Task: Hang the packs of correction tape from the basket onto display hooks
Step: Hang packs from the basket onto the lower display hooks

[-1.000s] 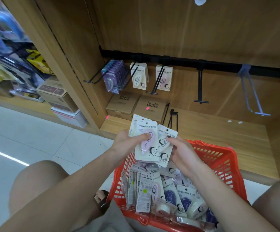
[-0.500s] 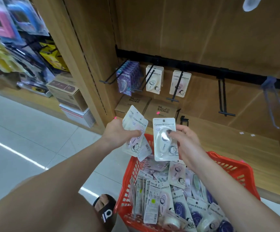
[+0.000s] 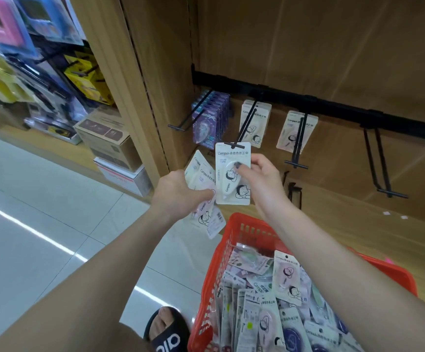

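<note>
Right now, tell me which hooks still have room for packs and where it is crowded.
The two black hooks at the right of the rail hang bare. The hook holding one pack has room. The right hand holds a white pack at the second hook's tip. Crowded: the purple packs fill much of the leftmost hook, and the basket is heaped.

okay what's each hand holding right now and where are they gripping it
The right hand pinches one white correction tape pack at its right edge. The left hand grips several packs around their middle.
</note>
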`<state>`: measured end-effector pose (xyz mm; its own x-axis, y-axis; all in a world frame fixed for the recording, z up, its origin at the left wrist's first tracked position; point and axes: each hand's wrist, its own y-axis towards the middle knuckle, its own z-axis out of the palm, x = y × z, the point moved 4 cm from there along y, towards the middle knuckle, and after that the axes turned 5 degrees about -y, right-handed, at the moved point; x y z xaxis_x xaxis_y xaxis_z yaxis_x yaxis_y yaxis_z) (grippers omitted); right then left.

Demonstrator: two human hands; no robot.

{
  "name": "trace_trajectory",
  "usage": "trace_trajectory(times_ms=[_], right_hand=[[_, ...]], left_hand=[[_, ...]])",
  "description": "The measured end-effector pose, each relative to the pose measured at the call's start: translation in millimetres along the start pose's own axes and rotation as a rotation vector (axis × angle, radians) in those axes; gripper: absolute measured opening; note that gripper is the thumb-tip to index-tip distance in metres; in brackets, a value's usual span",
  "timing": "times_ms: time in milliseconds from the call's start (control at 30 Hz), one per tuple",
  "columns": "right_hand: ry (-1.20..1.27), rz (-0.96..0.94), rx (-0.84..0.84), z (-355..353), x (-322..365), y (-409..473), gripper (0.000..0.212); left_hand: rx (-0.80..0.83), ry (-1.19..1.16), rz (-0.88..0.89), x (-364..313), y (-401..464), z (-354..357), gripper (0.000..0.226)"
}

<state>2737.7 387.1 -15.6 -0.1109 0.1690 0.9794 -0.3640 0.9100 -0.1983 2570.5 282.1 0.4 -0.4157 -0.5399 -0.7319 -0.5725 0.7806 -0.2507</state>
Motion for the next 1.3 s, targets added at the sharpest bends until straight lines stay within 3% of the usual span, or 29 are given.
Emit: trace_trajectory(times_ms=[433, 767, 967, 1167, 1300], right_hand=[[0.030, -0.103, -0.182, 11.5, -10.6, -5.1, 0.009], [-0.018, -0.040, -0.265, 11.5, -19.2, 18.3, 0.008], [-0.118, 0.061, -0.395, 1.6, -12.6, 86.3, 0.029], [-0.094, 0.276, -0.348, -3.8, -16.7, 114.2, 0.075], [-0.117, 0.404, -0.295, 0.4, -24.3, 102.5, 0.089]], left_hand=[[0.005, 0.124, -0.008, 5.5, 7.8, -4.3, 0.039], [0.022, 0.138, 0.026, -4.3, 8.4, -0.4, 0.038], [0.054, 0.105, 0.016, -6.0, 13.7, 3.3, 0.036], [0.073, 0.013, 0.002, -9.7, 15.3, 6.9, 0.038], [0.082, -0.123, -0.041, -8.1, 16.5, 6.5, 0.033]])
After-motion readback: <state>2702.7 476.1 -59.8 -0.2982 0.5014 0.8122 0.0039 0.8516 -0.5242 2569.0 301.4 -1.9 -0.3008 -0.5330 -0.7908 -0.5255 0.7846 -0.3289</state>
